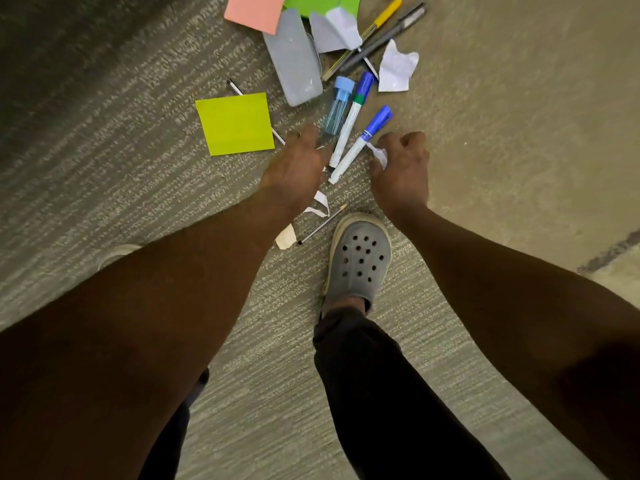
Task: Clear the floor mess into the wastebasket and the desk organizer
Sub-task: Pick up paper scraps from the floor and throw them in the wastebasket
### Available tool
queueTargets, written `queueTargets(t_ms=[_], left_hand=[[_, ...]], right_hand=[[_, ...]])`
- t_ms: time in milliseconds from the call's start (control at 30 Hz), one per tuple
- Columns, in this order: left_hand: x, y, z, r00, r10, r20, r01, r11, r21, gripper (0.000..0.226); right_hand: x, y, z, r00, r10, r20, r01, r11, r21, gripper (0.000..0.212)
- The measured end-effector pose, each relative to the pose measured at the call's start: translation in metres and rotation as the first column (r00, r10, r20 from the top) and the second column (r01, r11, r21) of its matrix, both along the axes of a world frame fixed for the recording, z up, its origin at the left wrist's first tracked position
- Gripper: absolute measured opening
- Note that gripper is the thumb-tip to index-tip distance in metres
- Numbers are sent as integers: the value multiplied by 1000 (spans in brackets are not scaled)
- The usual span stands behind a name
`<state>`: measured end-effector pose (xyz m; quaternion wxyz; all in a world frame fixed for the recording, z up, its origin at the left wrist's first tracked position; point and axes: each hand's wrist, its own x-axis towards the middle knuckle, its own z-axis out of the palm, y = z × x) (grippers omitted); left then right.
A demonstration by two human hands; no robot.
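Observation:
Stationery and scraps lie scattered on the carpet. My right hand (401,168) is closed around a small crumpled white paper (380,155), just right of two blue-capped markers (360,143). My left hand (298,168) hovers low over the carpet with fingers spread, its fingertips near the base of a clear tube with a blue cap (337,105); what lies under the palm is hidden. White paper scraps (320,204) and a pencil (322,225) lie between my wrists. Neither the wastebasket nor the desk organizer is in view.
Farther off lie a yellow-green sticky pad (235,124), a translucent case (294,58), pink paper (254,10), green paper (322,3), torn white sheets (396,67), a yellow pen (377,22) and a grey pen (384,38). My grey clog (360,259) stands beside the pencil.

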<state>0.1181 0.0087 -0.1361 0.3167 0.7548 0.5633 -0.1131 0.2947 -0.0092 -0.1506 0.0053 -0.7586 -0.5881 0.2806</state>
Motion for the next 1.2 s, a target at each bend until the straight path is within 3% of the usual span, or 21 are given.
queueTargets(t_ms=[100, 200, 300, 467, 633, 767, 867, 967, 1100, 1200], left_hand=[[-4, 1, 1, 998, 10, 55, -11, 1000, 21, 29], [-8, 0, 8, 960, 205, 188, -209, 978, -2, 23], [-16, -4, 18, 864, 420, 280, -432, 902, -20, 15], [-41, -22, 24, 800, 518, 303, -530, 847, -48, 18], [-47, -47, 20, 908, 348, 233, -333, 937, -104, 28], [-38, -58, 18, 948, 216, 234, -180, 969, -168, 30], [-27, -68, 14, 983, -22, 181, 56, 981, -184, 40], [-16, -77, 11, 973, -227, 32, 229, 965, -125, 42], [-11, -74, 0, 964, -265, 28, 267, 962, -53, 43], [-11, -74, -4, 983, -166, 84, 170, 985, -43, 45]], right_hand=[[3, 1, 0, 1000, -4, -20, 4, 1000, 3, 21], [4, 10, 4, 993, -107, -49, 110, 992, 58, 15], [7, 31, 14, 955, -278, -104, 290, 950, 115, 11], [13, 75, 20, 976, -156, -150, 179, 972, 152, 30], [17, 102, 10, 996, 74, -41, -72, 997, 40, 31], [15, 100, 4, 989, 124, 85, -125, 992, 9, 23], [12, 89, 6, 997, 36, 68, -38, 999, 30, 21], [6, 70, 11, 996, -86, 10, 85, 995, 56, 17], [0, 45, 18, 973, -223, -56, 226, 972, 69, 14], [-4, 28, 25, 953, -293, -78, 300, 949, 96, 11]])
